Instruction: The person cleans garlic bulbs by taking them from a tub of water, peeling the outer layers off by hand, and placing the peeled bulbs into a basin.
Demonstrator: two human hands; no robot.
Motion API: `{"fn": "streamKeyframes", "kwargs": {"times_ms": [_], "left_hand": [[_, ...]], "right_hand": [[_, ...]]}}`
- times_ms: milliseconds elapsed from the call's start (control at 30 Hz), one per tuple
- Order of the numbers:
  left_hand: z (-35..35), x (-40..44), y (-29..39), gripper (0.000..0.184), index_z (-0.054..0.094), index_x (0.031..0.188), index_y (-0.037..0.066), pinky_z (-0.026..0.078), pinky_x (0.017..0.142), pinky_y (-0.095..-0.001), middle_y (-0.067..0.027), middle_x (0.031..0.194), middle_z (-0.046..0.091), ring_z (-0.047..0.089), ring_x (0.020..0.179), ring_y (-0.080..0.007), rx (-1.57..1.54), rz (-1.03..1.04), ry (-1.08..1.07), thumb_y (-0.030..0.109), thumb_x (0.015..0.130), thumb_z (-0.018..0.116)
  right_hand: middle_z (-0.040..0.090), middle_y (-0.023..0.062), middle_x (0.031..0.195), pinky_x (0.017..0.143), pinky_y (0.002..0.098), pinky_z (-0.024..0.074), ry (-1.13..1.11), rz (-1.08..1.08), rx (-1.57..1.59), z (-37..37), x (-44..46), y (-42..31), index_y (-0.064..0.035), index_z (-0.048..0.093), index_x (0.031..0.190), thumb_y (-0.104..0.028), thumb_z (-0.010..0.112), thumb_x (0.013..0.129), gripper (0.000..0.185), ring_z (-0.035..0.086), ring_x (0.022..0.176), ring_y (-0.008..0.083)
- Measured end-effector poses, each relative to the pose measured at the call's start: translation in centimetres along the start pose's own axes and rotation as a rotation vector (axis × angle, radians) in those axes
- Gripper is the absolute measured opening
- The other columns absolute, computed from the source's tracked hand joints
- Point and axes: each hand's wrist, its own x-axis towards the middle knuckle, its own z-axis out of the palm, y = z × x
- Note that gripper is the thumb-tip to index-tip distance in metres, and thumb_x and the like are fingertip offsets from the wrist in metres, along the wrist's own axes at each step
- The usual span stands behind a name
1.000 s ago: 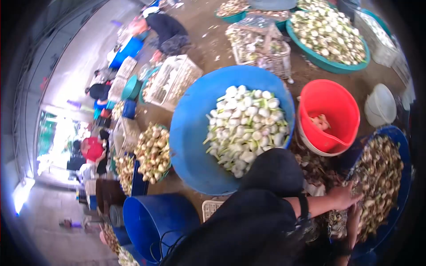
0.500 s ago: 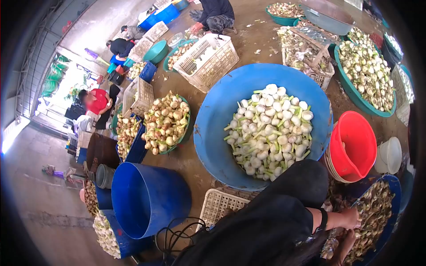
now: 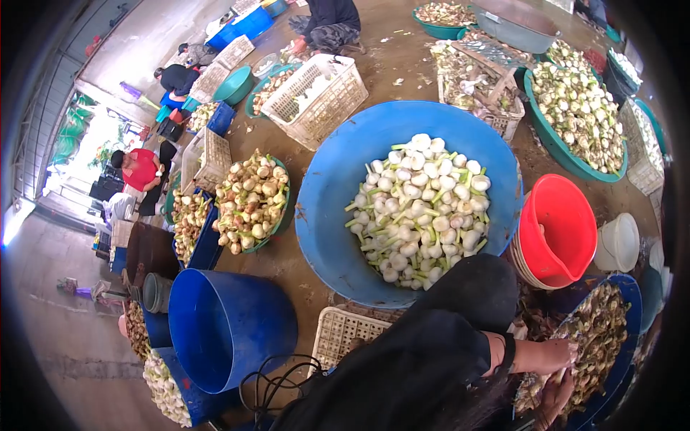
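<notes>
At the lower right, my left hand, with a black band on its wrist, reaches over a blue tub of brownish, dirt-covered garlic. My right hand is just below it, the two close together. Both hands look closed, but whatever is between their fingers is too small and hidden to make out. Beside my dark-clothed knee stands a wide blue basin with a heap of cleaned white garlic bulbs with short green stems.
Red bucket and white bucket stand right of the basin. A deep blue barrel, a cream crate and black cables lie left. Green tubs of garlic stand behind; several people sit farther off.
The whole view has shifted slightly, so the scene sits farther left. My hands stay close together over the tub of brownish garlic, with a small change in finger position.
</notes>
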Motion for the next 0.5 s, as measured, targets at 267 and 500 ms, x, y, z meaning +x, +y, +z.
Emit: {"fn": "streamKeyframes", "kwargs": {"times_ms": [267, 500], "left_hand": [[-4.5, 2.0, 0.4, 0.015, 0.061, 0.082, 0.005, 0.044, 0.058, -0.0258, -0.0025, 0.073, 0.061, 0.056, 0.065, -0.0107, -1.384, -0.976, 0.495, 0.020, 0.081, 0.062], [-5.5, 1.6, -2.8, 0.030, 0.055, 0.084, 0.016, 0.032, 0.036, -0.0161, 0.0047, 0.059, 0.052, 0.042, 0.043, -0.0034, -1.794, -1.160, 0.548, 0.046, 0.084, 0.053]], "right_hand": [[0.045, 0.0122, 0.124, 0.099, 0.0434, 0.0313, -0.574, -0.642, -0.044, -0.4, -5.9, 2.3, -0.0028, 0.038, 0.123, -0.024, 0.054, 0.085, 0.047, 0.044, 0.113, 0.0301], [0.058, 0.0079, 0.097, 0.077, 0.0404, 0.0457, -0.407, -0.718, 0.589, 1.5, -11.4, -3.3, -0.0085, 0.049, 0.110, -0.024, 0.051, 0.086, 0.029, 0.056, 0.088, 0.0235]]}}
